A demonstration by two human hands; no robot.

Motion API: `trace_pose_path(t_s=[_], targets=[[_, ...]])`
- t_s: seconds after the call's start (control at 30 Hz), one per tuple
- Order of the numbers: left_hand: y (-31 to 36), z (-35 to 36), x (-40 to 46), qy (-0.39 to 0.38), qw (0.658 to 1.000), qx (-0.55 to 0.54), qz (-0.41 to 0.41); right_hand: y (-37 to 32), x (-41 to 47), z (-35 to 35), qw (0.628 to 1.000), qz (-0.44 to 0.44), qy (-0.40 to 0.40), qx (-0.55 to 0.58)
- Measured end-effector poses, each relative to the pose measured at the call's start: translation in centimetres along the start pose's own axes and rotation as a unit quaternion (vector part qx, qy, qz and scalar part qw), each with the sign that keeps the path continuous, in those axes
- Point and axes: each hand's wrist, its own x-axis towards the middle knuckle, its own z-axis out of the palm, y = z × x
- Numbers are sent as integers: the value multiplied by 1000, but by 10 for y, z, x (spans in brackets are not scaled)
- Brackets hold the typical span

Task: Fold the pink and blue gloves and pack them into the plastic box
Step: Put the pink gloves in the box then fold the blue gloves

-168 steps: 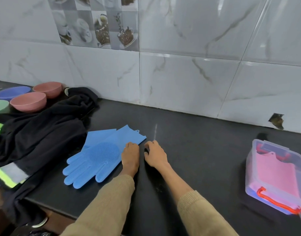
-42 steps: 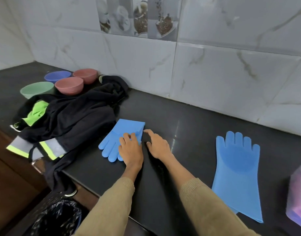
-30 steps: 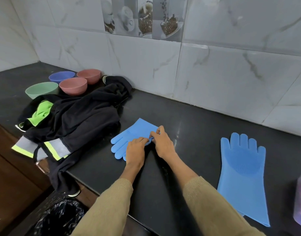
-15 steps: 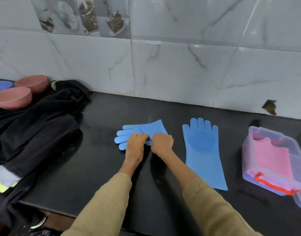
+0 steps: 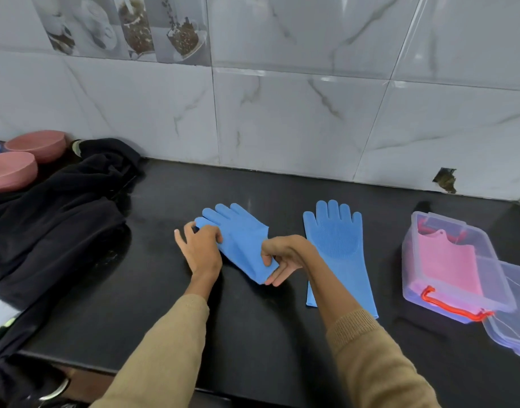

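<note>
Near the middle of the black counter (image 5: 267,334), the left hand (image 5: 201,250) curls its fingers on the finger end of a folded blue glove (image 5: 241,240), and the right hand (image 5: 282,257) pinches its cuff end with thumb and bent fingers. At 3 o'clock from it, a second blue glove (image 5: 338,248) lies flat. Farther toward 3 o'clock, the open plastic box (image 5: 488,298) holds a pink glove (image 5: 447,260).
</note>
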Motion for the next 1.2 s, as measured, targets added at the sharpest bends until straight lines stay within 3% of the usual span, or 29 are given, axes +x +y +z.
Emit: trace_pose_path(t_s=[0.17,0.27,0.37,0.5,0.57,0.63,0.73,0.83,0.9,0.97,1.07,1.13,1.2], targets=[[7,2,0,-22,997,-6,-71,22,-3,-6,992,69,-86,-59],[19,7,-4,0,994,-3,-111,27,-3,-18,993,63,-93,-41],[31,8,-3,4,996,14,-89,29,-4,-33,996,47,-79,-17],[46,11,-1,-106,989,-83,-64,38,-10,-61,990,19,-138,1],[52,14,-2,-151,985,-67,-54,43,-11,-73,988,10,-146,44],[59,18,-2,-183,980,-41,-61,45,-8,-76,991,0,-73,116],[69,23,-3,-209,976,10,-68,50,6,-70,975,-20,104,195],[75,25,1,-226,970,29,-80,53,10,-58,973,-10,137,184],[81,21,4,-259,961,11,-96,50,8,-58,970,-64,136,193],[91,17,10,-320,932,-78,-153,39,0,-60,959,-173,157,158],[111,8,19,-403,800,-324,-304,19,-19,-55,941,-301,147,54],[116,4,27,-417,729,-424,-338,9,-30,-54,938,-325,123,4],[112,2,33,-412,710,-458,-341,6,-38,-56,955,-296,9,-18]])
